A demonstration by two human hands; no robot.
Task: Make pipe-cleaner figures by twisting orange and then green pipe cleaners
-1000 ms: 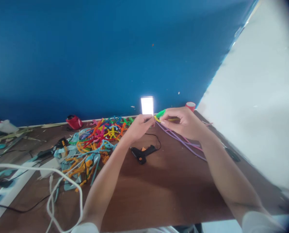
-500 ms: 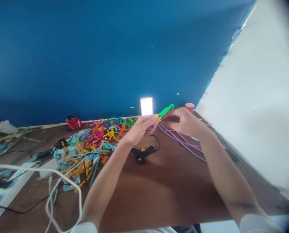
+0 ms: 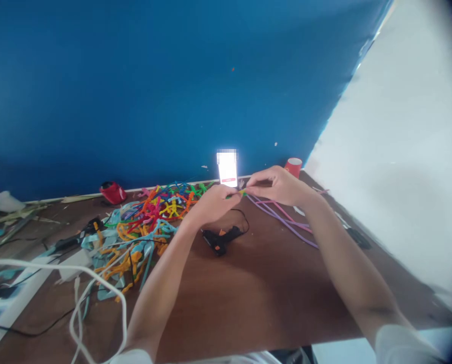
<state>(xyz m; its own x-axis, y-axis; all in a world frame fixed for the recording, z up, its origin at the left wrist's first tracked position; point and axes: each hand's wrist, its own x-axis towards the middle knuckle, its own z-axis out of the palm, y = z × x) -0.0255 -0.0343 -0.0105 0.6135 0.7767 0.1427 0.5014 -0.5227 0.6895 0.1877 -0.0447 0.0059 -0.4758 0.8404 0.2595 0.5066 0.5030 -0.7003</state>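
Between my hands is a small piece of green and yellow pipe cleaner point(image 3: 242, 192), mostly covered by fingers. My left hand point(image 3: 219, 203) is closed around its left end. From the other side, the thumb and fingertips of my right hand point(image 3: 281, 187) pinch its right end. Below my left hand, a black hot glue gun point(image 3: 221, 238) with orange parts lies on the table. Loose purple pipe cleaners point(image 3: 286, 225) and a pink pipe cleaner point(image 3: 292, 218) lie beneath my right hand.
A heap of colourful bent pipe cleaners point(image 3: 153, 217) spreads to the left. A lit phone point(image 3: 228, 169) stands against the blue wall. A red cup point(image 3: 293, 167) is at the back right. A white cable point(image 3: 124, 303) loops near a power strip point(image 3: 11, 303).
The green piece pointed up between my hands and now lies low, mostly hidden by fingers. My right hand's fingertips have closed on its end, and my left hand has turned palm-down.
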